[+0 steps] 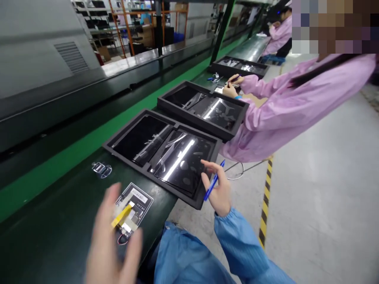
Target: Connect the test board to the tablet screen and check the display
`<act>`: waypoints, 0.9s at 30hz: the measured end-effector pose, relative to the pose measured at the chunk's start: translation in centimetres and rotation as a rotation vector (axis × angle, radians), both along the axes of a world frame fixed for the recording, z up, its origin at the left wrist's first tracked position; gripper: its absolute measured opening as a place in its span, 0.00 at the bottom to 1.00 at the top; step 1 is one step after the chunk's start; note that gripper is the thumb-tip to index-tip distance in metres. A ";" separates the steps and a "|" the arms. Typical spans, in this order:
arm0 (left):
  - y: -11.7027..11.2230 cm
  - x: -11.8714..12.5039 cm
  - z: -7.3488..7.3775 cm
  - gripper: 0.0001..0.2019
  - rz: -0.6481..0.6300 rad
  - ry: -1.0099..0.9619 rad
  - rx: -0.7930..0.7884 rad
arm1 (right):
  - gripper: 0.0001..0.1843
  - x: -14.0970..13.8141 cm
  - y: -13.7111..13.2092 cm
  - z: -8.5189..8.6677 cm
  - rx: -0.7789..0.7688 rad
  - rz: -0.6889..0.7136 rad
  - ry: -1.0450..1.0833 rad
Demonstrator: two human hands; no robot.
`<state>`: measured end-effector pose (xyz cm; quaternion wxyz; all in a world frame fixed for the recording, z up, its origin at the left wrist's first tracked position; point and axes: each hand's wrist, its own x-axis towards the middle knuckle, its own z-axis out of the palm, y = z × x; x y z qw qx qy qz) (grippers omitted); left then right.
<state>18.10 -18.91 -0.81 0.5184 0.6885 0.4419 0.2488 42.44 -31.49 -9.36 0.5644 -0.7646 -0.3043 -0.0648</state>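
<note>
My left hand [108,244], a little blurred, is raised close to the camera with thumb and fingers apart and nothing between them. Just beyond it on the green bench lies a black-backed panel with a circuit board [133,215], a yellow tape strip, a white label and thin wires. My right hand [221,194] holds a blue pen [209,190], its index finger and thumb reaching over the near right edge of a black foam tray [139,169]. Two dark glossy screens sit in that tray; the nearer screen [189,157] carries a wrinkled clear film.
A second foam tray [195,114] of screens adjoins the first. Clear coiled tape [102,169] lies left of the circuit board. A co-worker in a pink sleeve [281,106] works beyond, holding a pen. Yellow-black tape [266,197] marks the floor.
</note>
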 end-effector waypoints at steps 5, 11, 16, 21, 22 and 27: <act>3.1 9.9 -4.9 0.36 -0.581 0.254 0.578 | 0.27 2.2 0.6 -2.0 -0.095 -0.033 0.068; 7.1 15.5 -8.6 0.35 -0.591 0.426 0.792 | 0.22 1.1 1.9 -2.6 -0.014 -0.096 0.100; 7.5 16.8 -9.6 0.32 -0.605 0.258 0.782 | 0.19 1.1 2.4 -2.7 0.063 -0.126 0.143; 7.5 16.7 -8.6 0.34 -0.661 0.248 0.755 | 0.17 1.1 2.6 -2.8 0.116 -0.139 0.139; 7.4 16.6 -8.1 0.36 -0.643 0.311 0.748 | 0.17 1.1 2.7 -2.9 0.142 -0.150 0.141; 7.3 16.8 -6.1 0.33 -0.535 0.580 0.560 | 0.27 1.4 3.1 -3.8 0.344 -0.224 0.219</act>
